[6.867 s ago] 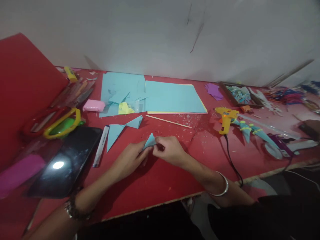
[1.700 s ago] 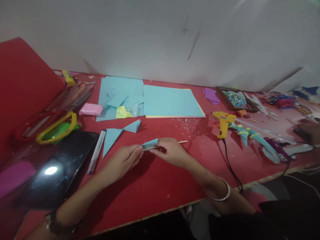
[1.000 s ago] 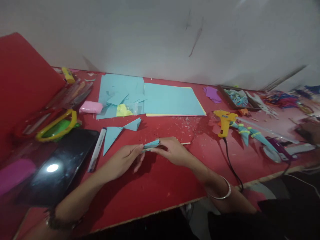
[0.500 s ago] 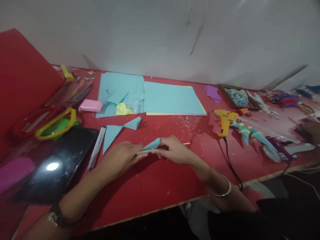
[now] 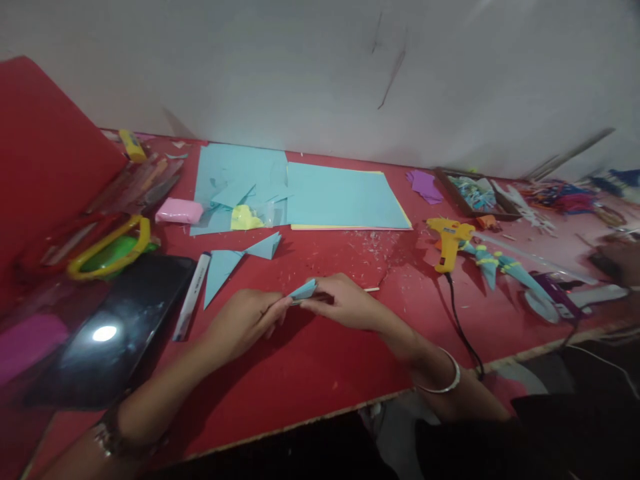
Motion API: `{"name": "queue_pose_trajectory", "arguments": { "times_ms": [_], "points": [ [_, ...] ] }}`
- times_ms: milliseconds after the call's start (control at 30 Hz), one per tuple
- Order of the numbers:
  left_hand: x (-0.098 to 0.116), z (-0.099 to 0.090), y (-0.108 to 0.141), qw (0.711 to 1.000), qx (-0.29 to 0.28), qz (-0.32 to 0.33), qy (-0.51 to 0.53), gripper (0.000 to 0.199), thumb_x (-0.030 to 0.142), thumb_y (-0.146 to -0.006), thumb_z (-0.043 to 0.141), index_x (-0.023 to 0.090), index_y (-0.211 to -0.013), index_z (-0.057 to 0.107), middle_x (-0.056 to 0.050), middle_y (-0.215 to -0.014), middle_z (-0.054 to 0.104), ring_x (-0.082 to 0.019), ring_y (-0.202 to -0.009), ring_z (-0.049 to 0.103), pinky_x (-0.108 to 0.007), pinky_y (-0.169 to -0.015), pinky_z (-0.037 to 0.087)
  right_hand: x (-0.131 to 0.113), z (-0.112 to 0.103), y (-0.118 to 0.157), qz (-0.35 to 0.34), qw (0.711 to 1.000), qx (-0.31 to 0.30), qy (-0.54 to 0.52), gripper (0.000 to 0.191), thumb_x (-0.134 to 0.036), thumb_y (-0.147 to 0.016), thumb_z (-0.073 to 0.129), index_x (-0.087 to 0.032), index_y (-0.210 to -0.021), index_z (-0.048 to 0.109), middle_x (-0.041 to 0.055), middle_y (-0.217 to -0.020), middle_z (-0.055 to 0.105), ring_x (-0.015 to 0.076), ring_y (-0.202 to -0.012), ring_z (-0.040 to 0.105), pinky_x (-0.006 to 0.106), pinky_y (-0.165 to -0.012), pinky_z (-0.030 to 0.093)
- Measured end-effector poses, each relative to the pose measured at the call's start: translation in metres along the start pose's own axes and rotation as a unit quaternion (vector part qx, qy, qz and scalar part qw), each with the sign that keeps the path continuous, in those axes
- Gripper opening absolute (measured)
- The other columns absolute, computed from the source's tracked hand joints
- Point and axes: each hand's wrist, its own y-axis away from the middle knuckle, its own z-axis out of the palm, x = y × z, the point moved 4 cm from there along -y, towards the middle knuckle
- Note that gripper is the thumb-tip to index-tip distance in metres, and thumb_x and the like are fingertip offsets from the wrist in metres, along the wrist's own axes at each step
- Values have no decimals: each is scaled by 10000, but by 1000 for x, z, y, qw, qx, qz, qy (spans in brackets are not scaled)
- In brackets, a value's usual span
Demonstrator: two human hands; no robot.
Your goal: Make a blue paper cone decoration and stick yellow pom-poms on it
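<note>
Between my two hands is a small folded piece of light blue paper [image 5: 304, 290], with what looks like a thin pale stick along its lower edge. My left hand [image 5: 253, 313] pinches its left end between thumb and fingers. At the other end, my right hand [image 5: 343, 300] grips it, thumb in front and fingers partly hidden behind. A thin stick end [image 5: 371, 289] shows just past the right hand's knuckles; whether it is held I cannot tell. Blue paper triangles [image 5: 220, 270] lie on the red table beyond my left hand, beside a white marker [image 5: 193, 297].
A yellow glue gun [image 5: 449, 241] with a black cord lies at right, near blue paper cones [image 5: 493, 263]. Light blue sheets [image 5: 345, 197] lie by the wall. At left are a dark tablet [image 5: 120, 327], a pink packet [image 5: 179, 211] and a yellow-rimmed basket [image 5: 110, 250].
My left thumb has moved up over the left end of the folded paper, and the left fingers have curled in more. The right hand stays almost where it was.
</note>
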Motion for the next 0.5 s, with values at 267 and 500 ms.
{"name": "queue_pose_trajectory", "arguments": {
  "times_ms": [267,500],
  "points": [
    [1,5,-2,1000,-1,0,-6,472,415,-868,265,193,-481,419,16,-430,512,-110,-416,456,-233,-469,282,-3,4,-2,6,998,-29,58,237,-317,-870,462,-172,-869,650,21,-779,666,123,-705,579,207,-636,368],
    [1,5,2,991,-5,-75,114,516,456,-873,250,191,-461,412,52,-330,390,-88,-349,393,-207,-410,287,-8,6,-3,10,986,-68,153,368,-352,-911,374,-131,-799,647,53,-758,663,132,-687,563,226,-613,334]
  ]
}}
